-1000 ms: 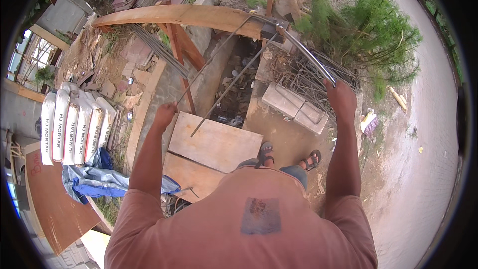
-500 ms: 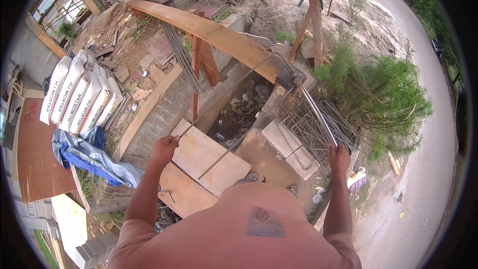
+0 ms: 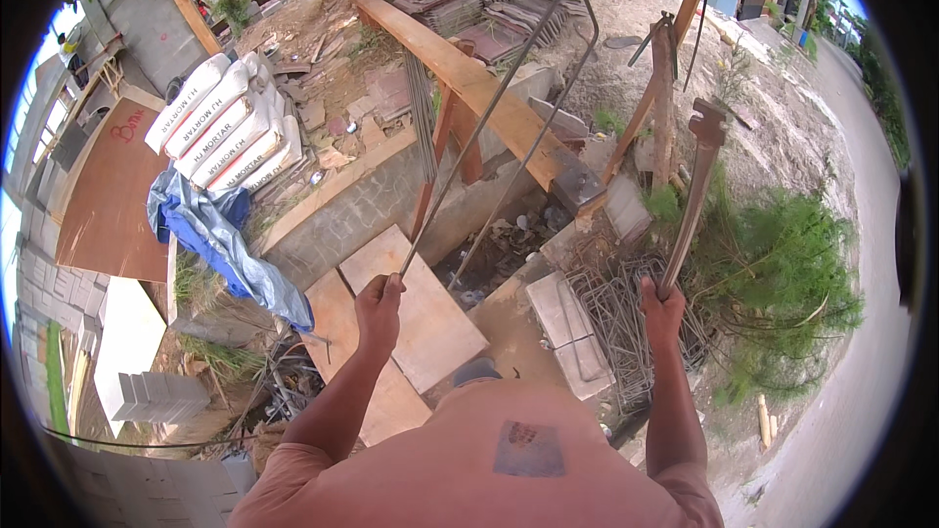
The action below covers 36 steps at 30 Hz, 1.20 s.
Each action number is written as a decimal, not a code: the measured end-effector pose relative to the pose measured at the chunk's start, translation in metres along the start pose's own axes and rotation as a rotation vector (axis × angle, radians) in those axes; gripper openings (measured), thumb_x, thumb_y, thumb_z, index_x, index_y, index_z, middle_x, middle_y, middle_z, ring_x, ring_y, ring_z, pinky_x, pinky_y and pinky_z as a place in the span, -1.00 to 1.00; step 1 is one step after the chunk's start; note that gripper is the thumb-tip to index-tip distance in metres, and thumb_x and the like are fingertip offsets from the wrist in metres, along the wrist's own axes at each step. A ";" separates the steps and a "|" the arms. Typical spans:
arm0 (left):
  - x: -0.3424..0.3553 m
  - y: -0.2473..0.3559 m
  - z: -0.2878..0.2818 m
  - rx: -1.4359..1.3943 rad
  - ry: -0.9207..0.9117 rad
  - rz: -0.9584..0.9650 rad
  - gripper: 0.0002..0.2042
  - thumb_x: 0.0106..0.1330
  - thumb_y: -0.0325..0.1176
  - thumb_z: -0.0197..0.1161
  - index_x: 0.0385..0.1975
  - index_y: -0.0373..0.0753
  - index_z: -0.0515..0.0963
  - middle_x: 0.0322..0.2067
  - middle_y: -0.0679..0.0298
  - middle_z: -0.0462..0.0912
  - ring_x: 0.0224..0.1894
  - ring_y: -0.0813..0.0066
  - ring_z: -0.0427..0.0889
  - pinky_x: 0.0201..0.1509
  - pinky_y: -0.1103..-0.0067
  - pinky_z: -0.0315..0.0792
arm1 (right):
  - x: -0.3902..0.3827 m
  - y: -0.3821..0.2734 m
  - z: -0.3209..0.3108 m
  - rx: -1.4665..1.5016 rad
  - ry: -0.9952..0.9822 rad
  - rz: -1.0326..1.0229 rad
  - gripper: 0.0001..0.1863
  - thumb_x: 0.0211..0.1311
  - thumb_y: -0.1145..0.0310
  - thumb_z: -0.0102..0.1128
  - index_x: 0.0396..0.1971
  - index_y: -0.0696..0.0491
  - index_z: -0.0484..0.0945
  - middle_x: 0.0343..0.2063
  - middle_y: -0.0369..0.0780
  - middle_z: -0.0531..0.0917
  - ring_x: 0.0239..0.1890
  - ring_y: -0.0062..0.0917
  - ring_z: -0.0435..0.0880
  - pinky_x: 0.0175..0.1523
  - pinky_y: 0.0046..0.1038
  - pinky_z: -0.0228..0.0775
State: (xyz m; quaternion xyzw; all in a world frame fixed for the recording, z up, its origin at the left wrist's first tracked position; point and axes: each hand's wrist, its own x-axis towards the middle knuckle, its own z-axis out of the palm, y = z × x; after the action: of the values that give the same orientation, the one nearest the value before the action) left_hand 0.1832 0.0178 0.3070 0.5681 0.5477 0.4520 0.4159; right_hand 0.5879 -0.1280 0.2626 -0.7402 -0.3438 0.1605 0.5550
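Observation:
My left hand point(image 3: 379, 308) is closed round one leg of a bent steel rod point(image 3: 478, 135), a long narrow loop raised away from me. Its bent end stands above the far side of a wooden beam point(image 3: 460, 68); the other leg hangs free. My right hand point(image 3: 662, 311) grips the lower end of a rebar bending wrench point(image 3: 693, 200), its notched jaw pointing up and away. Rod and wrench are apart. Between them lies the beam's near end, with a dark metal plate point(image 3: 575, 184) on it.
A tangle of bent steel rods point(image 3: 634, 332) lies beside a pale slab point(image 3: 567, 337) near my right arm. Boards point(image 3: 416, 323) lie below my left hand. Behind them is a debris-filled pit point(image 3: 489, 249). Stacked cement bags point(image 3: 230, 127) stand left; a green bush point(image 3: 782, 264) grows right.
The rod's bent end has come off the metal plate and swung up. The wrench has left the plate too and now points upward. My view has tilted up and shifted left.

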 end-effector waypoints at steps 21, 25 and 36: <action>0.116 0.326 0.285 -0.561 -0.179 0.949 -0.43 0.48 0.04 -0.21 0.26 -0.31 0.24 0.22 0.14 0.32 0.28 0.31 0.26 0.37 0.40 0.06 | -0.125 0.037 -0.066 0.073 0.306 0.045 -0.79 0.20 0.32 0.27 -0.47 0.17 0.54 -0.73 -0.36 0.50 -0.66 -0.73 0.47 -0.56 -0.61 0.28; 0.153 0.393 0.296 -0.541 -0.359 0.967 -0.38 0.47 0.13 -0.28 0.19 -0.31 0.35 0.14 0.11 0.42 0.21 0.27 0.34 0.34 0.40 0.12 | -0.136 0.039 -0.062 0.061 0.285 0.038 -0.80 0.18 0.35 0.28 -0.51 0.16 0.55 -0.74 -0.36 0.50 -0.67 -0.73 0.47 -0.56 -0.60 0.29; 0.273 0.404 0.262 -0.305 -0.175 1.176 -0.45 0.40 0.13 0.00 -0.58 -0.30 0.47 -0.65 0.42 0.33 -0.49 0.62 0.30 -0.39 0.59 0.22 | -0.047 0.047 0.008 0.206 -0.149 0.231 -0.73 0.20 0.23 0.28 -0.54 0.11 0.53 -0.70 -0.36 0.53 -0.66 -0.73 0.46 -0.57 -0.58 0.29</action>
State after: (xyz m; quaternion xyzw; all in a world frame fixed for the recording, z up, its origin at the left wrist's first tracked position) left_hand 0.5345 0.2743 0.6492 0.7442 0.0352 0.6308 0.2170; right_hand 0.5646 -0.1615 0.2088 -0.7000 -0.2786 0.3121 0.5787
